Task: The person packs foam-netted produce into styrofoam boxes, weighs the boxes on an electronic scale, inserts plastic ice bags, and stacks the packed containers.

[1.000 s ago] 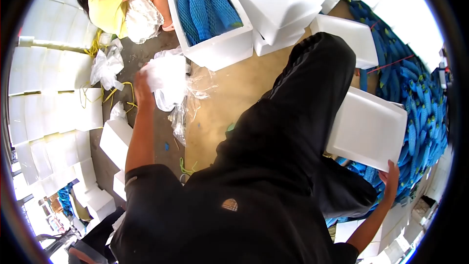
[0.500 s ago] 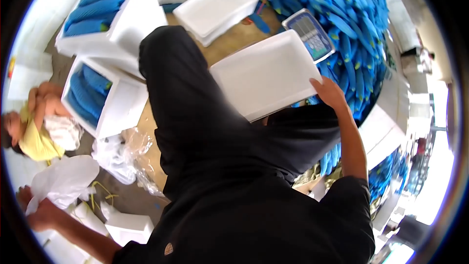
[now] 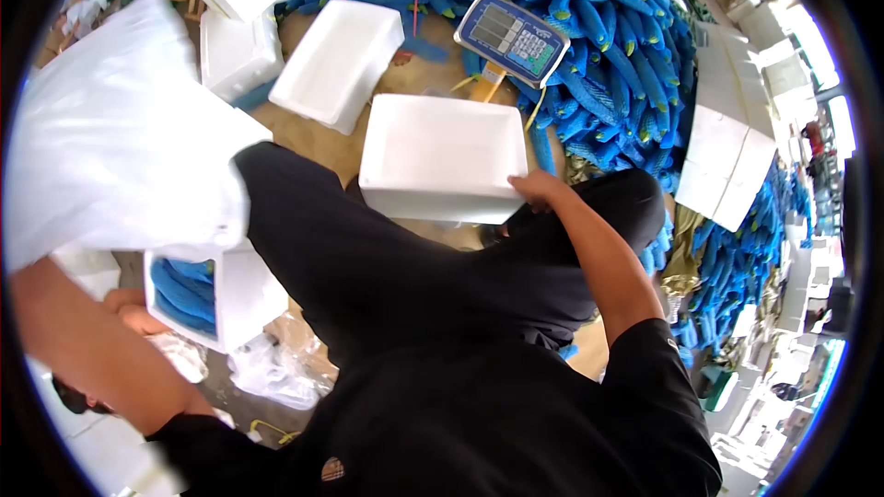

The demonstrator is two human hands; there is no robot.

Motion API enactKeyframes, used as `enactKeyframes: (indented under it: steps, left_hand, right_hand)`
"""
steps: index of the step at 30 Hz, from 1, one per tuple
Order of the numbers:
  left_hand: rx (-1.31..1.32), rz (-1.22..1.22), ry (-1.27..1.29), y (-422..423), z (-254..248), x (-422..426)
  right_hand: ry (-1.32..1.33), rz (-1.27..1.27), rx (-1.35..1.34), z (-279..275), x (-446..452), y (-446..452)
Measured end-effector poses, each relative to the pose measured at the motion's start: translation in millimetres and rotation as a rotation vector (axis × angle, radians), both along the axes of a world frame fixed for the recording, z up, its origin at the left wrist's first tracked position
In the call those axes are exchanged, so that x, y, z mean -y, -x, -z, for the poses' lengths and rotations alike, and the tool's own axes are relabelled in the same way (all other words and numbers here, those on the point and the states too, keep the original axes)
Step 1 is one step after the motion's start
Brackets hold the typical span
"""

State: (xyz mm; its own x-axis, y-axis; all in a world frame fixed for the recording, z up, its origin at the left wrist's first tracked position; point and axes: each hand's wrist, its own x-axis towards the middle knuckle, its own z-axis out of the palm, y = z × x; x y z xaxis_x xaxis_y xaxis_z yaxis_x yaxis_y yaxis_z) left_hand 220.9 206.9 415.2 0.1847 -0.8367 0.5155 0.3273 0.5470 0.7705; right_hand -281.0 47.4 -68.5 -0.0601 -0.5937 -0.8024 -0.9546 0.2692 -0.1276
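My right hand (image 3: pixel 541 190) pinches the near right corner of a white foam box (image 3: pixel 442 143), its open top facing me. The box rests tilted by my crossed legs, and its visible inside holds nothing. At the left, a large white plastic bag (image 3: pixel 120 138), blurred by motion, hangs raised from my left hand. That hand's fingers are hidden behind the bag and the view's edge; only the forearm (image 3: pixel 101 350) shows plainly. A digital weighing scale's display (image 3: pixel 512 39) stands just beyond the box.
A pile of long blue mesh-wrapped items (image 3: pixel 608 55) with yellow-green tips fills the far right. Another foam box (image 3: pixel 336 64) lies beyond my knee. At the left, a foam box (image 3: pixel 249 299) holds blue items, near crumpled clear plastic (image 3: pixel 276 373). A person's arm (image 3: pixel 138 313) shows behind it.
My left hand has swung the plastic bag up and forward from the lower left. The foam box in my right hand has turned more level in view. My view has shifted.
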Motion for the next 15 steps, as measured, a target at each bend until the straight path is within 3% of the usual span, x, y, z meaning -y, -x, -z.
enactKeyframes:
  steps: [1, 2, 3, 5, 7, 9, 12, 13, 14, 15]
  left_hand:
    - [0.07, 0.065, 0.035, 3, 13, 24]
    - [0.069, 0.122, 0.035, 5, 25, 43]
    - [0.061, 0.183, 0.031, 8, 39, 62]
    - [0.009, 0.193, 0.016, 31, 67, 95]
    - [-0.075, -0.032, -0.031, 86, 91, 121]
    - [-0.036, -0.031, -0.027, 123, 125, 142]
    - [-0.114, -0.072, -0.14, 179, 155, 158]
    - [-0.133, -0.068, -0.173, 194, 162, 162]
    - [-0.14, -0.092, -0.223, 208, 166, 166]
    - [-0.144, -0.116, -0.275, 217, 171, 170]
  right_hand:
    - [0.025, -0.115, -0.03, -2, -4, -3]
    - [0.259, -0.214, -0.164, 7, -9, -3]
    - [0.25, -0.072, -0.179, -30, -10, -20]
    - [0.667, -0.178, -0.176, -39, -7, -25]
    - [0.6, 0.056, 0.487, -89, -7, -53]
    - [0.248, 0.136, 1.033, -123, -9, -85]
    - [0.136, 0.15, 1.466, -127, -17, -135]
    - [0.102, 0.203, 1.583, -125, -19, -149]
    - [-0.15, 0.439, 1.701, -113, -23, -160]
    - [-0.086, 0.45, 1.713, -99, -26, -160]
